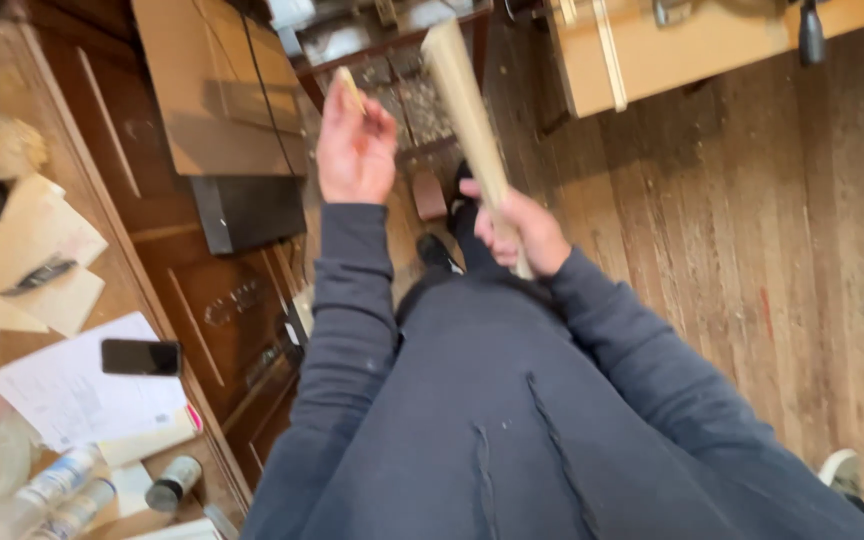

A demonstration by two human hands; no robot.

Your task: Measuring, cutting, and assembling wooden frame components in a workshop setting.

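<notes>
My right hand (522,232) grips the lower end of a long pale wooden strip (464,98), which stands tilted up and away from me. My left hand (354,150) is raised to the left of it, pinching a thin small wooden stick (351,88) between the fingers. Both arms are in dark blue sleeves, and my dark sweatshirt fills the lower middle of the view. The two hands are apart, about a hand's width between them.
A cluttered desk on the left holds a black phone (140,357), white papers (72,390), wood offcuts and small bottles (57,490). A brown wooden cabinet (207,300) stands beside it, with a flat board (217,90) on it. Plank floor (732,230) lies to the right, and a pale wooden workbench (672,50) stands at the top.
</notes>
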